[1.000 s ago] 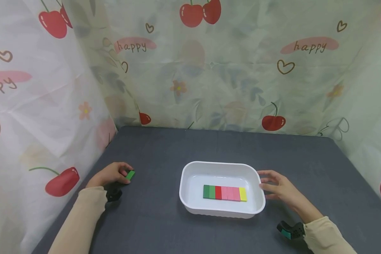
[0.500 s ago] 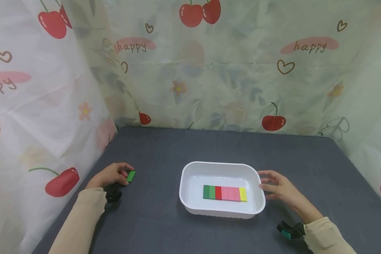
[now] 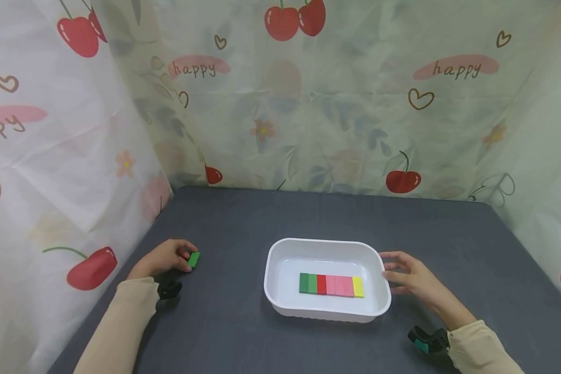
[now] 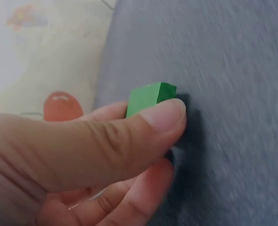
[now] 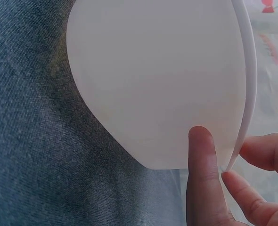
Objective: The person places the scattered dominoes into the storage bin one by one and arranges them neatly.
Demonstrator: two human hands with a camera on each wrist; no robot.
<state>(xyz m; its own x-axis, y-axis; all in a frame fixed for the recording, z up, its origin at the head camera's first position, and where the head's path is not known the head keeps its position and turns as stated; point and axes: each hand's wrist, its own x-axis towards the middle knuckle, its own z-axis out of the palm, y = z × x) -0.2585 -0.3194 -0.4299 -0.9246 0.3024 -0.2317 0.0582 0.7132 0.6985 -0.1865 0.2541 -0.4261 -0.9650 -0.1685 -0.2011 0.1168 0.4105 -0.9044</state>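
Observation:
My left hand (image 3: 161,259) pinches a small green block (image 3: 194,259) between thumb and fingers, low over the left part of the table. Close up in the left wrist view, the thumb (image 4: 162,117) covers the block's lower part. At centre right stands a white rectangular tray (image 3: 327,315), with a row of coloured blocks (image 3: 331,285) side by side on its floor: two greens, a red, pinks and a yellow. My right hand (image 3: 418,280) touches the tray's right end with fairly straight fingers. In the right wrist view, one digit (image 5: 202,155) lies against the outer wall and two fingertips meet the rim.
A dark grey cloth covers the table (image 3: 243,223). Printed curtains (image 3: 308,130) hang behind it and along both sides. Each wrist wears a black device, such as the band (image 3: 427,339) at the right wrist.
The green block has turned slightly and shifted a little to the right in my left fingers. My right hand and the tray have stayed in place.

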